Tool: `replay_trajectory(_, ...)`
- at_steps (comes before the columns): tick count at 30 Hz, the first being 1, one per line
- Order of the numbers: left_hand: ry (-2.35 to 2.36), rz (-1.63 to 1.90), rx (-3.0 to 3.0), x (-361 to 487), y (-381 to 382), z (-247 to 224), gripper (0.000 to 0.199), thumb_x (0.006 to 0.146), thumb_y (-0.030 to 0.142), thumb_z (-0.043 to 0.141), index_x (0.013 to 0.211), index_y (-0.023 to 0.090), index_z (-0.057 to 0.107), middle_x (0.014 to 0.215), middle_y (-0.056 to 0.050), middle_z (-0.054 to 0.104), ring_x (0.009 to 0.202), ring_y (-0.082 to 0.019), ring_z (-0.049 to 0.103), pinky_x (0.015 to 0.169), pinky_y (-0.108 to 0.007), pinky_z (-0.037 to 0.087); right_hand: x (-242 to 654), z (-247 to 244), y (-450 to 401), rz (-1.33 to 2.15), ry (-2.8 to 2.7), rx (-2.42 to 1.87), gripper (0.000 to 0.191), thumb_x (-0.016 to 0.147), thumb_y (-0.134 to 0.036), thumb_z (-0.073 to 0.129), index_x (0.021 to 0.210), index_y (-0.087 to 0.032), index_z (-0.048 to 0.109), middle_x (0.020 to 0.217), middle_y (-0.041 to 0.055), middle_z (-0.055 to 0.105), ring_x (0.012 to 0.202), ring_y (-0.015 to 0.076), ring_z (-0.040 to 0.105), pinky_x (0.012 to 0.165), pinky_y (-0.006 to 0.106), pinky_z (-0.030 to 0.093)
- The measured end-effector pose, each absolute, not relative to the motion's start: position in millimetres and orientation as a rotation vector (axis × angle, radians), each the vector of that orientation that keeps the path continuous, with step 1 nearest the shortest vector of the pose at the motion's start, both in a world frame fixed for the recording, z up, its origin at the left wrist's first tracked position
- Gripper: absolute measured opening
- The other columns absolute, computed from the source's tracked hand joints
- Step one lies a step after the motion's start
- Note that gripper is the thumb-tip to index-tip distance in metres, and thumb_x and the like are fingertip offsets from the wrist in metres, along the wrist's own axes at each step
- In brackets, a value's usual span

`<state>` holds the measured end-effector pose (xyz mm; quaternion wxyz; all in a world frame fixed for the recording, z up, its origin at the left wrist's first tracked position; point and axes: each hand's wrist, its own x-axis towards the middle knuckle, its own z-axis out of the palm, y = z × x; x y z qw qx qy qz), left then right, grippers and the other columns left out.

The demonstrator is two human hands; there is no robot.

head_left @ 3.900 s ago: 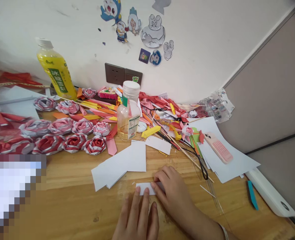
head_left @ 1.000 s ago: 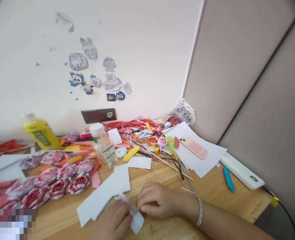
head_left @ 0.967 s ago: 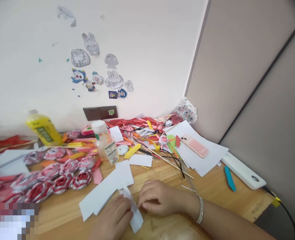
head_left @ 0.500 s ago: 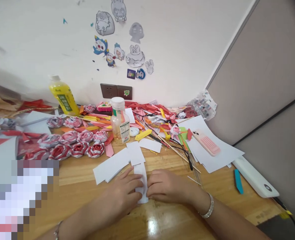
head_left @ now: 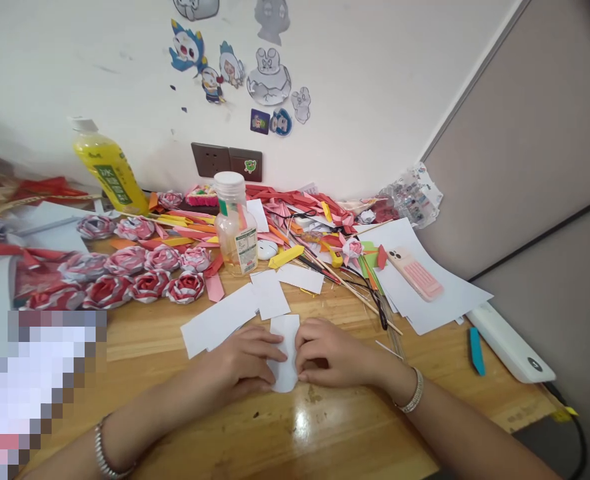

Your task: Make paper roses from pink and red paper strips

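Note:
A white paper strip [head_left: 285, 350] lies on the table between my hands, its near end rounded. My left hand [head_left: 249, 357] grips the strip's left edge, its fingers bent over the paper with the thumb close to the near corner. On the opposite edge my right hand [head_left: 335, 353] has its fingers curled and pinched against the paper. Just beyond the strip sits a small white paper piece [head_left: 271, 295]. More white strips [head_left: 219, 319] are stacked to the left of it, and another white strip [head_left: 302, 279] lies behind on the right.
Rows of folded paper roses [head_left: 147, 285] line the left side. A clear bottle [head_left: 237, 233], a yellow drink bottle [head_left: 109, 170] and a pile of coloured paper strips stand at the back. To the right are a phone [head_left: 417, 275] on paper sheets, a teal strip [head_left: 477, 352] and a white device [head_left: 512, 343].
My left hand has drawn back to the strip's left edge, its fingers less spread. The strip now lies a little apart from the paper piece beyond it. The camera view has tilted down.

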<state>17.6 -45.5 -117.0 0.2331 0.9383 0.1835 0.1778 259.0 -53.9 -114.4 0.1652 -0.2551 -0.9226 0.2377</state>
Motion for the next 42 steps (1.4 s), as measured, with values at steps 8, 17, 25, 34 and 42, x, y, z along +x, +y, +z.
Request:
replay_trajectory(8, 0.579, 0.563, 2.398, 24, -49, -115, 0.012, 0.085, 0.019, 0.057, 0.085, 0.024, 0.068, 0.096, -0.003, 0.07, 0.103, -0.018, 0.06, 0.089, -0.032, 0.046, 247, -114, -59, 0.752, -2.508, -0.941, 0.012, 0.073, -0.028, 0.074, 0.074, -0.02, 0.065, 0.081, -0.0031, 0.057, 0.085, 0.0125, 0.052, 0.084, 0.029, 0.033)
replay_trajectory(17, 0.731, 0.609, 2.362, 34, -61, -106, 0.017, 0.081, 0.011, 0.055, 0.073, 0.021, 0.066, 0.09, -0.003, 0.063, 0.096, -0.018, 0.056, 0.083, -0.031, 0.046, 241, -117, -65, 0.667, -2.463, -1.038, 0.011, 0.076, -0.023, 0.069, 0.071, -0.018, 0.061, 0.08, -0.0012, 0.057, 0.084, 0.0149, 0.05, 0.081, 0.029, 0.033)
replay_trajectory(25, 0.974, 0.708, 2.348, 43, -73, -112, 0.019, 0.08, 0.01, 0.049, 0.065, 0.019, 0.055, 0.08, -0.002, 0.058, 0.081, -0.016, 0.053, 0.071, -0.029, 0.046, 237, -120, -67, 0.636, -2.448, -1.082, 0.013, 0.078, -0.023, 0.068, 0.073, -0.018, 0.058, 0.078, -0.0023, 0.054, 0.083, 0.0143, 0.049, 0.079, 0.029, 0.032)
replay_trajectory(34, 1.115, 0.719, 2.477, 49, -81, -113, 0.016, 0.081, 0.013, 0.046, 0.066, 0.019, 0.05, 0.076, -0.003, 0.056, 0.078, -0.019, 0.051, 0.068, -0.033, 0.046, 231, -122, -71, 0.526, -2.431, -1.141, 0.013, 0.079, -0.023, 0.065, 0.074, -0.018, 0.055, 0.079, -0.0002, 0.053, 0.082, 0.0164, 0.048, 0.077, 0.029, 0.033)
replay_trajectory(42, 1.158, 0.694, 2.533, 50, -80, -115, 0.016, 0.083, 0.017, 0.049, 0.067, 0.019, 0.048, 0.076, -0.003, 0.054, 0.077, -0.02, 0.049, 0.07, -0.034, 0.044, 227, -126, -80, 0.457, -2.373, -1.244, 0.013, 0.079, -0.021, 0.064, 0.076, -0.018, 0.052, 0.083, 0.0002, 0.052, 0.082, 0.0167, 0.045, 0.075, 0.03, 0.031)
